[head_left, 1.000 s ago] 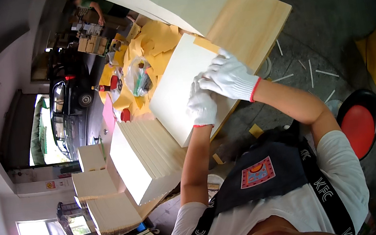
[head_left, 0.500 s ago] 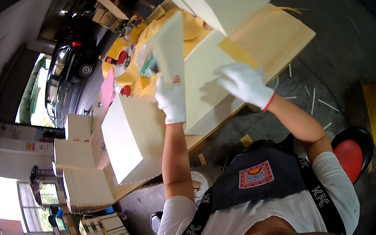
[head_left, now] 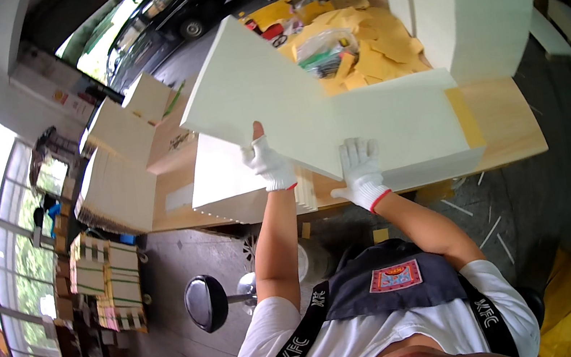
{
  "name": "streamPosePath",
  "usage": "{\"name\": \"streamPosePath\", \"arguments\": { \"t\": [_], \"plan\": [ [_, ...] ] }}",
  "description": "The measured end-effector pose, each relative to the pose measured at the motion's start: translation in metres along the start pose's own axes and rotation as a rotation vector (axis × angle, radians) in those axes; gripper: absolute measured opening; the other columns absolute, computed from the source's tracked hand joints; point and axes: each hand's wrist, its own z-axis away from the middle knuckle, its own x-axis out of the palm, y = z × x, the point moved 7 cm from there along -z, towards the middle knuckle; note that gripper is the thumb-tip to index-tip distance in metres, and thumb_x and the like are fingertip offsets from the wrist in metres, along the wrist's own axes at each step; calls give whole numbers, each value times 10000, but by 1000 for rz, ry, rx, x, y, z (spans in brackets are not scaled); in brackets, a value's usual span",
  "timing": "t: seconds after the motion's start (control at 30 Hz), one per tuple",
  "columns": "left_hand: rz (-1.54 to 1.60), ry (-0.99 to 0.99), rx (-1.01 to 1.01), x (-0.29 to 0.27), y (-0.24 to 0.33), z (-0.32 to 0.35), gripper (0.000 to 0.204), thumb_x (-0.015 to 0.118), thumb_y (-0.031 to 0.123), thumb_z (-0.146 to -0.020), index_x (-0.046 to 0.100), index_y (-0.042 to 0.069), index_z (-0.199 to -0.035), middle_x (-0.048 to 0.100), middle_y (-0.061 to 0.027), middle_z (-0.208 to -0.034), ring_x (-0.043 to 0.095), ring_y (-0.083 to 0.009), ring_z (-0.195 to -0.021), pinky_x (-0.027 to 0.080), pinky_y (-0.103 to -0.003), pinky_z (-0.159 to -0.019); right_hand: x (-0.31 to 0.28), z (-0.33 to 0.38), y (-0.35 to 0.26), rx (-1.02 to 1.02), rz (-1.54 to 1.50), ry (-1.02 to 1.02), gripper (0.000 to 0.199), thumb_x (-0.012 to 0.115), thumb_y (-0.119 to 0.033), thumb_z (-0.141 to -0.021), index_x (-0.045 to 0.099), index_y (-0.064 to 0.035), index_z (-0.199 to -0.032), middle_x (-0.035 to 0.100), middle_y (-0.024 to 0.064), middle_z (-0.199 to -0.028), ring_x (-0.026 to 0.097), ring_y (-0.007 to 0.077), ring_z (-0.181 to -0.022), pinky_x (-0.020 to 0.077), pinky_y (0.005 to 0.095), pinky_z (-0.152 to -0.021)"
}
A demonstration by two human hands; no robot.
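My left hand (head_left: 270, 164), in a white glove with a bare thumb, grips the near edge of a large white board (head_left: 265, 86). The thumb lies on the board's face, and its other fingers are partly hidden. Raised at a slant, the board has its lower right corner beside my right hand (head_left: 360, 172). That gloved hand rests with its fingers stretched out on the left end of a low stack of white boards (head_left: 400, 107). A yellow strip (head_left: 464, 117) lies across the stack's right end. Below the raised board stands another white stack (head_left: 219, 177), partly covered by it.
Crumpled yellow paper (head_left: 375, 38) and a clear plastic bag (head_left: 326, 48) lie on the wooden table (head_left: 510, 117) beyond the stack. Tall white boards (head_left: 474, 13) stand at the far right. More board stacks (head_left: 115, 184) are at left. A black stool (head_left: 206, 303) stands on the floor.
The view has turned. The board in my left hand has swung from nearly edge-on to showing its broad face, tilted left. My right hand has moved left from near the yellow strip.
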Motion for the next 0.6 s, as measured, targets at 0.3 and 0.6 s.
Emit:
{"name": "streamPosePath", "arguments": {
  "t": [0.3, 0.6],
  "plan": [
    [281, -130, -59, 47, 20, -74, 293, 714, 249, -961, 638, 39, -1151, 673, -58, -976, 658, -168, -856, 539, -331, -677, -5, 0, -2, 12, 46, 22, 1108, 653, -727, -818, 277, -21, -1585, 304, 190, -1632, 231, 380, -1532, 118, 611, -1229],
    [650, -299, -33, 94, 84, -5, 338, 541, 268, -1051, 549, 46, -1305, 641, -99, -1187, 646, -218, -1037, 548, -386, -892, -224, 69, -20, -260, -143, 1110, 690, 795, -67, -786, 543, -50, -1429, 619, 198, -1341, 575, 413, -1236, 438, 480, -1094]
  ]
}}
